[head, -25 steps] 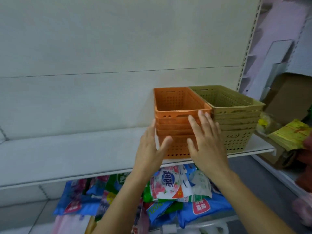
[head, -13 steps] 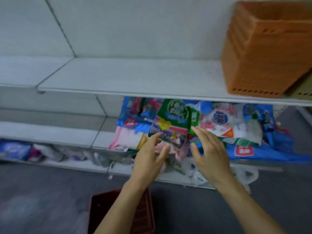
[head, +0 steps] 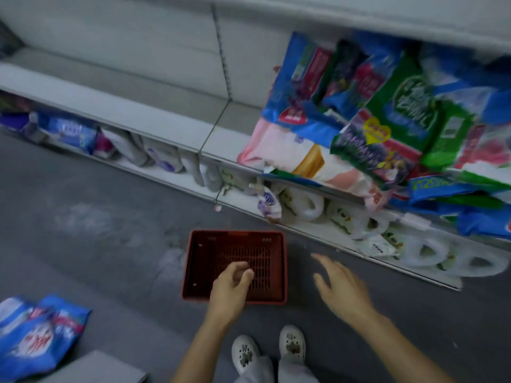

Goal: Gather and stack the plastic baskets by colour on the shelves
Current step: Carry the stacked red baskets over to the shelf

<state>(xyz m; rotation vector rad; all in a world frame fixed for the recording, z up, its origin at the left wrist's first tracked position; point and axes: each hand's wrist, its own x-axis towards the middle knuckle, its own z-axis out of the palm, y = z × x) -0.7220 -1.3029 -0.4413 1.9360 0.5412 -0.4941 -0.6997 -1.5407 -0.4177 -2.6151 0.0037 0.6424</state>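
A dark red plastic basket sits on the grey floor in front of the shelves, its inside bare. My left hand hovers over the basket's near half, fingers loosely curled, holding nothing. My right hand is spread open above the floor just right of the basket, also holding nothing. The orange and olive basket stacks are out of view.
White shelves run along the back. Piled detergent bags overhang the middle shelf at right; white jugs line the bottom shelf. Blue bags lie on the floor at left. My white shoes stand behind the basket.
My view has swung down from the orange and olive stacks on the upper shelf to the floor. Both hands left the orange stack and dropped toward the red basket.
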